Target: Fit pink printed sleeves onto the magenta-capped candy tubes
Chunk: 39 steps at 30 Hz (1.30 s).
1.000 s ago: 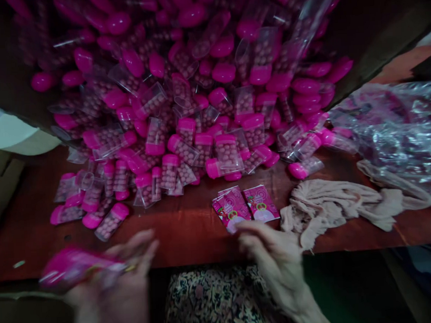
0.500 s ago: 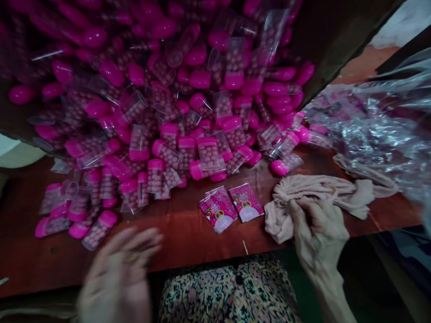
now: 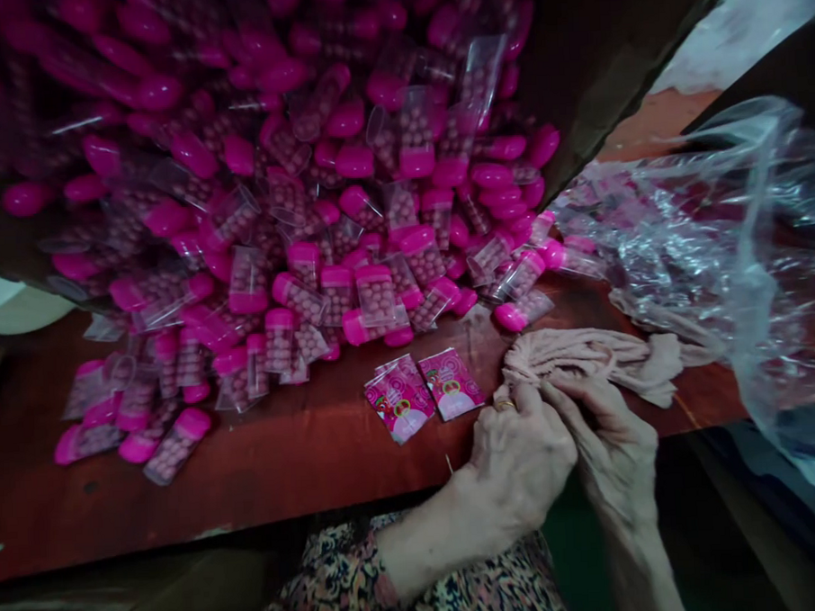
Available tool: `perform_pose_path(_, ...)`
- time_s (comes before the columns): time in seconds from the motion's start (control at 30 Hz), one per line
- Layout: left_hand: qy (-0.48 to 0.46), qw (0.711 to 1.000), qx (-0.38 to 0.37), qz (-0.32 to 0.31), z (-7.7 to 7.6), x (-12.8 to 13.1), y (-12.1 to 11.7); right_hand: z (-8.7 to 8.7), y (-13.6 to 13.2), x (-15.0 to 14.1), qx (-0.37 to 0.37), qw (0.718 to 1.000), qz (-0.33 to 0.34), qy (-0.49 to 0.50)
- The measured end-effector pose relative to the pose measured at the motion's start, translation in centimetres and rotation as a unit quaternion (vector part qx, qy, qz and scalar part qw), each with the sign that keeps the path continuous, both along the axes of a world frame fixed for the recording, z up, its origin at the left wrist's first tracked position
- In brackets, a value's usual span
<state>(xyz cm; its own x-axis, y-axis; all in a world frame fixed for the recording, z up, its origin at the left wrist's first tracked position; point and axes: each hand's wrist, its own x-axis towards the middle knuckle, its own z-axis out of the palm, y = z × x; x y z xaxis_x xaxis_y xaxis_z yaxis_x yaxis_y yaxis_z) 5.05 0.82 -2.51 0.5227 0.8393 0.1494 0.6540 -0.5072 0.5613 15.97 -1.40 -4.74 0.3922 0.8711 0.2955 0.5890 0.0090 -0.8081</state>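
Observation:
A crumpled beige cloth [image 3: 578,352] lies at the front edge of the table, to the right of the middle. My right hand [image 3: 609,441] pinches its near side between thumb and fingers. Right beside it, my left hand [image 3: 522,454] is curled closed on the cloth's near left part; a ring shows on one finger. The fingertips of both hands are partly hidden in the folds. Just left of the hands lie small pink printed cards, one stack [image 3: 402,405] and another next to it [image 3: 451,385].
A large heap of clear candy containers [image 3: 376,293] with pink caps and round pink balls inside fills the back. Several more containers [image 3: 177,446] lie at the left front. Clear plastic sheeting [image 3: 688,239] spreads over the right side of the reddish table [image 3: 306,463].
My left hand held a pink-capped container at the left, let go of it, and crossed right to the cloth. My right hand moved from the cards to the cloth. The view shifted right.

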Motion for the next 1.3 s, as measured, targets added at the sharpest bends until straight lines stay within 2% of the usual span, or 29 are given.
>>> perform_pose_path(0.1,0.001,1.0,-0.01,0.002,-0.2,-0.5,0.3,-0.2,0.5,-0.2,0.016,0.999,-0.015,-0.035)
perform_pose_path(0.23,-0.042,0.999,0.025,-0.003,0.6,-3.7,0.1,-0.1,0.6,-1.2,0.014,0.998,-0.058,-0.036)
perform_pose_path(0.3,-0.058,0.994,0.075,0.055,1.0,-6.2,0.1,0.3,0.4,-2.1,0.05,0.992,-0.088,-0.08)
perform_pose_path(0.37,-0.034,0.982,0.131,0.133,1.0,-8.5,0.2,0.9,0.2,-3.4,0.095,0.979,-0.108,-0.147)
perform_pose_path(0.43,0.017,0.981,0.142,0.134,0.7,-10.3,0.6,1.6,0.3,-4.7,0.123,0.97,-0.09,-0.191)
perform_pose_path(0.5,0.063,0.986,0.122,0.09,0.0,-11.2,1.2,2.0,0.8,-5.9,0.108,0.969,-0.031,-0.22)
perform_pose_path(0.57,0.095,0.988,0.109,0.056,-0.5,-11.5,1.6,2.1,1.3,-6.7,0.059,0.965,0.013,-0.254)
perform_pose_path(0.77,0.124,0.983,0.133,0.028,-0.8,-12.1,1.8,1.8,1.5,-8.6,-0.049,0.934,0.036,-0.352)
perform_pose_path(0.9,0.111,0.984,0.135,0.033,-0.7,-14.7,1.2,2.1,0.8,-10.7,-0.074,0.931,0.072,-0.349)
perform_pose_path(1.07,0.066,0.987,0.134,0.06,-1.1,-18.0,0.0,1.9,0.8,-12.5,-0.048,0.941,0.123,-0.312)
perform_pose_path(1.2,0.022,0.992,0.108,0.066,-1.0,-18.6,-0.5,1.7,1.3,-12.1,-0.037,0.958,0.127,-0.252)
perform_pose_path(1.3,-0.044,0.991,0.083,0.095,-0.4,-18.6,-0.7,1.8,1.6,-11.4,-0.046,0.968,0.12,-0.213)
